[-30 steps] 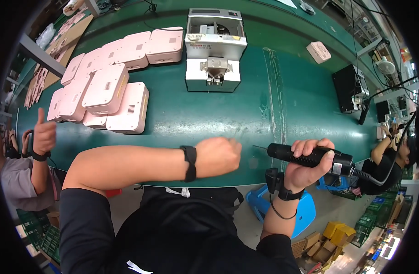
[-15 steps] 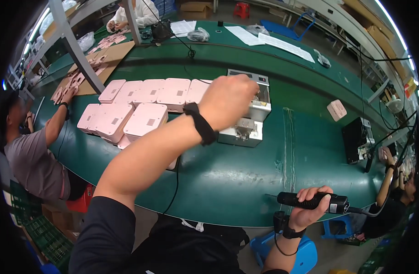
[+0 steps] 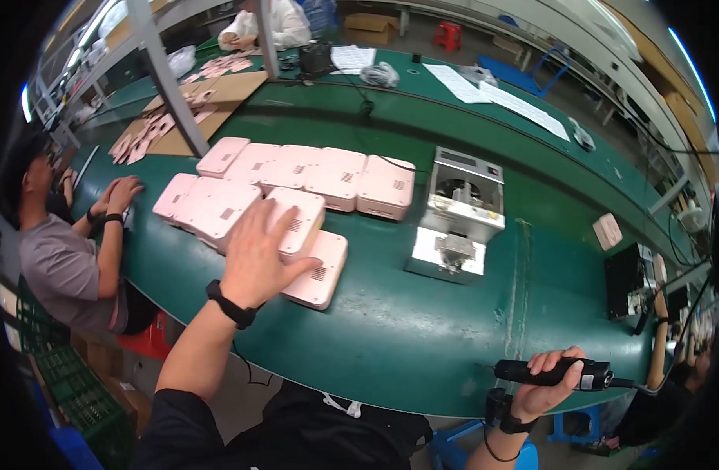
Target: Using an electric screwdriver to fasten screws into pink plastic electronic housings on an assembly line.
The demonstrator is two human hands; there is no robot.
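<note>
My left hand (image 3: 254, 254), fingers spread, is over the front group of pink plastic housings. Its fingertips reach onto one housing (image 3: 295, 215) with a slotted vent; whether they press on it I cannot tell. Beside the thumb is the nearest pink housing (image 3: 325, 266), lying on the green bench with its vent side up. At the bench's front edge my right hand (image 3: 541, 385) grips a black electric screwdriver (image 3: 517, 371). The tool lies nearly level, its bit to the left and its cable trailing right.
A silver screw feeder (image 3: 467, 200) stands mid-bench, right of the back row of housings (image 3: 333, 174). Farther right are a single pink piece (image 3: 608, 232) and a black machine (image 3: 630, 282). A co-worker (image 3: 69, 251) sits at the left, near pink parts on cardboard (image 3: 242, 88).
My left hand has come back from the screw feeder, leftward and nearer, to the pink housings, and its fingers have spread. My right hand still holds the screwdriver. The view has shifted slightly.
</note>
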